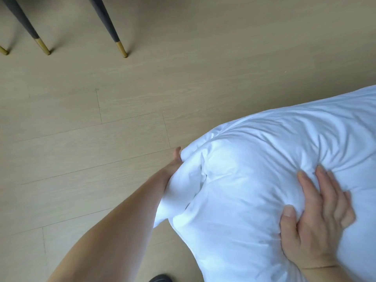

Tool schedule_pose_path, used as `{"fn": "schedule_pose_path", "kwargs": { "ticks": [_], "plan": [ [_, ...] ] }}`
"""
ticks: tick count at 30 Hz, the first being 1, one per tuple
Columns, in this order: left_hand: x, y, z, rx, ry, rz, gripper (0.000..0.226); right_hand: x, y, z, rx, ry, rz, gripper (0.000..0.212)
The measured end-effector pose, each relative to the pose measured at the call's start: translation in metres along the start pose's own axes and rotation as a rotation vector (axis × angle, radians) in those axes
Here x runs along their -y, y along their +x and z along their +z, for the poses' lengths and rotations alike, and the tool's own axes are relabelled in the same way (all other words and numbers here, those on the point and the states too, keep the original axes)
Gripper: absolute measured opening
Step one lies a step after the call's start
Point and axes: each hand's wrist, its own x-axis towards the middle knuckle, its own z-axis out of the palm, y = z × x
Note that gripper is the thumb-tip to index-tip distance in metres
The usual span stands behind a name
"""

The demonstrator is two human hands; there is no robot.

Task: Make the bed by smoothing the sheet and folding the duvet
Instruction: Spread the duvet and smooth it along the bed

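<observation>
A puffy white duvet (254, 159) bulges over the corner of the bed and fills the right half of the head view, its fabric creased and hanging toward the floor. My left hand (175, 159) grips a fold of the duvet at its left edge; most of the fingers are hidden behind the cloth. My right hand (317, 216) lies on top of the duvet at the lower right, fingers spread and pressing into the soft surface. No sheet or mattress is visible beneath the duvet.
Pale wooden floor (101, 139) covers the left and top of the view. Three dark tapered furniture legs with gold tips (120, 45) stand at the top left. A dark shoe tip (160, 278) shows at the bottom edge.
</observation>
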Motion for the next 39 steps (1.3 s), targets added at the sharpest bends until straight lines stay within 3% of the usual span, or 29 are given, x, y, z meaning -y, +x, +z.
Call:
{"fn": "schedule_pose_path", "kwargs": {
  "ticks": [1,3,7,11,14,17,20,23,25,29,31,34,36,39],
  "plan": [
    [0.000,0.003,-0.001,-0.028,-0.011,0.027,0.166,0.000,-0.001,-0.001,-0.003,0.008,0.001,0.063],
    [-0.008,-0.016,-0.003,-0.098,0.134,0.203,0.145,0.000,-0.001,-0.001,-0.006,0.012,0.000,0.063],
    [-0.025,-0.047,-0.028,-0.482,0.789,0.495,0.099,0.000,-0.003,-0.004,-0.007,-0.003,0.001,0.063],
    [-0.079,-0.107,-0.047,-0.609,1.270,0.931,0.091,0.006,-0.002,-0.010,0.009,-0.011,0.032,0.063],
    [-0.123,-0.160,-0.055,-0.593,1.312,1.134,0.101,0.012,-0.002,-0.022,0.045,-0.059,0.053,0.062],
    [-0.137,-0.230,-0.028,-0.461,1.251,1.295,0.108,0.022,0.000,-0.036,0.107,-0.042,0.099,0.059],
    [-0.112,-0.304,0.015,-0.494,1.227,1.480,0.104,0.039,0.001,-0.066,0.121,0.234,0.270,0.057],
    [-0.066,-0.357,0.062,-0.412,1.214,1.490,0.106,0.065,-0.004,-0.137,0.183,1.041,0.684,0.052],
    [-0.033,-0.387,0.097,-0.334,1.200,1.489,0.110,0.074,-0.014,-0.181,0.254,1.274,0.723,0.062],
    [0.032,-0.448,0.156,-0.133,1.080,1.508,0.111,0.048,-0.047,-0.248,0.333,1.158,0.667,0.110],
    [0.060,-0.471,0.175,0.059,0.997,1.479,0.116,0.023,-0.075,-0.279,0.388,0.950,0.631,0.107],
    [0.094,-0.494,0.188,0.352,0.702,1.200,0.114,-0.010,-0.128,-0.304,0.310,0.699,0.626,0.090],
    [0.097,-0.508,0.198,0.269,0.511,1.131,0.099,-0.024,-0.170,-0.313,0.274,0.654,0.606,0.083],
    [0.074,-0.502,0.230,0.040,0.578,1.137,0.078,-0.038,-0.228,-0.328,0.260,0.675,0.521,0.078]
  ]
}}
